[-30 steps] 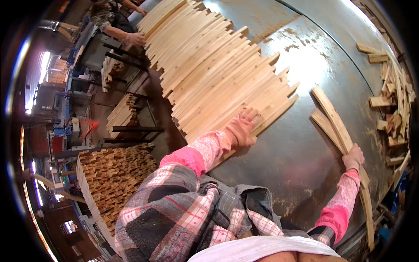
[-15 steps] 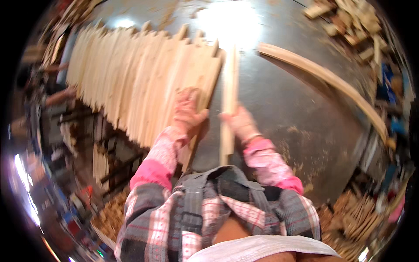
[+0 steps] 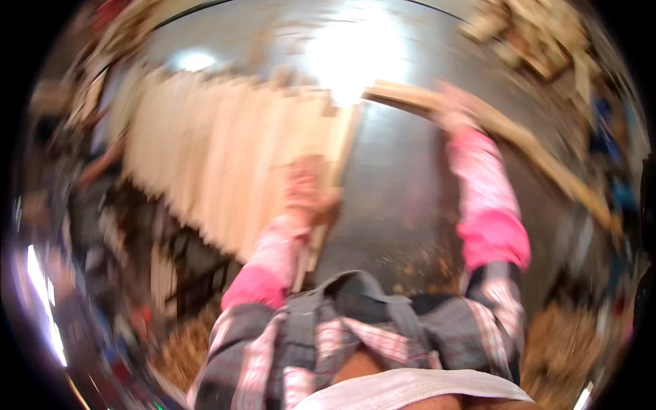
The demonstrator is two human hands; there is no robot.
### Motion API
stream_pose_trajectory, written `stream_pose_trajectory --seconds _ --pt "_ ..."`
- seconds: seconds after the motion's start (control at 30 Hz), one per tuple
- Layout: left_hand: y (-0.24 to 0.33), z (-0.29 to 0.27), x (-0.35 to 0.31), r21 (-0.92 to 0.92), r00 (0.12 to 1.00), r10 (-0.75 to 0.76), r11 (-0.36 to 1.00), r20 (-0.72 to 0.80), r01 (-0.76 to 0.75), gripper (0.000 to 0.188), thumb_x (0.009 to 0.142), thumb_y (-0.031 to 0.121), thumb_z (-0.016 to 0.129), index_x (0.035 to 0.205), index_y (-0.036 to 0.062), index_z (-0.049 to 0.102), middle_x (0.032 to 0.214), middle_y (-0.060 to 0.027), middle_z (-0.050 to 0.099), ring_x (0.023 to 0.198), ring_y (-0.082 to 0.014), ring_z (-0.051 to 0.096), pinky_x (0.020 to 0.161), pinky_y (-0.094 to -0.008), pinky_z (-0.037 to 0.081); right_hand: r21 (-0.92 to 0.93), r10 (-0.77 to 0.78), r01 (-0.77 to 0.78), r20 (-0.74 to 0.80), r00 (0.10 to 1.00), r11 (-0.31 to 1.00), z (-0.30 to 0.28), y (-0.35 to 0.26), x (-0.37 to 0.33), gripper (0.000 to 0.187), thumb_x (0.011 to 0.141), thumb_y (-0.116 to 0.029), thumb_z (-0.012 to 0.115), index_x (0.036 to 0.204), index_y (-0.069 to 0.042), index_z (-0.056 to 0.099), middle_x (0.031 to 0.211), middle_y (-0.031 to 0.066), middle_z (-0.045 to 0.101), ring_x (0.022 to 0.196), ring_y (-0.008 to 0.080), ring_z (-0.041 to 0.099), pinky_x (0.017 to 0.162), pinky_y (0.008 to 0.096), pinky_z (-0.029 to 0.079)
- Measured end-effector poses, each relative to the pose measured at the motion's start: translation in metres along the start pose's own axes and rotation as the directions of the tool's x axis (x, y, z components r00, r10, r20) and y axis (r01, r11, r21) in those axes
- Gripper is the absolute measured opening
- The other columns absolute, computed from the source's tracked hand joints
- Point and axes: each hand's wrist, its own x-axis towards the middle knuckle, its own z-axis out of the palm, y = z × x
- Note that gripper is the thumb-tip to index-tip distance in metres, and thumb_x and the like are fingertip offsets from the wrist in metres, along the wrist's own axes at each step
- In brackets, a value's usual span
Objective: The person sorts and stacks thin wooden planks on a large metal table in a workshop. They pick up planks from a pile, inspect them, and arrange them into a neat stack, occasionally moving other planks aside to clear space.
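Note:
A wide row of pale wooden strips (image 3: 232, 150) lies side by side on a dark grey table, their ends uneven. My left hand (image 3: 305, 184) rests on the strips at the right side of the row, fingers laid along the wood and thumb out to the right. Farther right, a long wooden strip (image 3: 516, 130) slants from the row's far corner toward the right edge of the table. My right hand (image 3: 456, 108) is closed over this strip near its far end. Motion smears both hands, the right one more.
The dark table top (image 3: 403, 184) shows between the row and the long strip, with some sawdust near me. Wood offcuts (image 3: 533, 34) are heaped at the far right. Another person's arm (image 3: 102, 164) reaches toward the row's left end. Wood pieces (image 3: 564, 342) lie lower right.
My right hand has left a strip beside the row and moved right and away from me to the long strip. The separate strip now lies against the row. My left hand stays on the row.

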Motion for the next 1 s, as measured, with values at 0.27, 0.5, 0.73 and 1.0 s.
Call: stream_pose_trajectory --seconds 0.27,0.5,0.73,1.0 --pt "0.028 -0.059 0.008 -0.103 0.994 -0.068 0.992 0.081 0.076 0.088 0.078 0.049 0.072 0.151 0.008 0.045 0.159 -0.0211 0.036 0.151 -0.0433 0.028 0.126 -0.0536 0.015 -0.426 0.067 -0.045 0.037 0.997 0.904 -0.05 0.159 0.015 0.03 0.09 -0.012 0.064 0.12 -0.013 0.064 0.127 0.0176 0.067 0.121 0.0407 0.063 0.097 0.0512 0.053" --pt "0.037 -0.058 0.016 -0.062 0.991 -0.059 0.996 0.118 0.067 0.088 0.079 0.048 0.072 0.151 0.0084 0.043 0.158 -0.0206 0.036 0.151 -0.0428 0.026 0.126 -0.0528 0.015 -0.488 0.254 -0.197 0.054 0.966 0.85 -0.053 0.261 -0.007 0.097 0.078 -0.007 0.073 0.162 -0.017 0.026 0.137 0.0209 0.063 0.129 0.0382 0.061 0.105 0.0469 0.05" --pt "0.023 -0.027 0.016 -0.131 0.999 -0.019 0.991 -0.033 0.014 0.087 0.077 0.047 0.071 0.151 0.0089 0.046 0.161 -0.022 0.035 0.151 -0.0451 0.027 0.127 -0.0535 0.014 0.21 -0.043 0.019 0.111 0.993 0.977 -0.056 0.069 -0.047 0.084 0.074 -0.025 0.076 0.15 -0.007 0.046 0.116 0.0225 0.072 0.109 0.037 0.07 0.092 0.0431 0.055" --pt "0.032 -0.05 0.022 -0.03 0.994 -0.043 0.998 0.099 0.046 0.089 0.08 0.054 0.072 0.152 0.0093 0.045 0.162 -0.0187 0.033 0.152 -0.0417 0.027 0.125 -0.053 0.018 0.893 -0.05 -0.347 0.375 0.926 0.286 0.092 -0.014 -0.116 0.043 0.088 -0.021 0.073 0.125 0.0 0.065 0.097 0.0049 0.068 0.083 0.0157 0.064 0.075 0.0312 0.054"
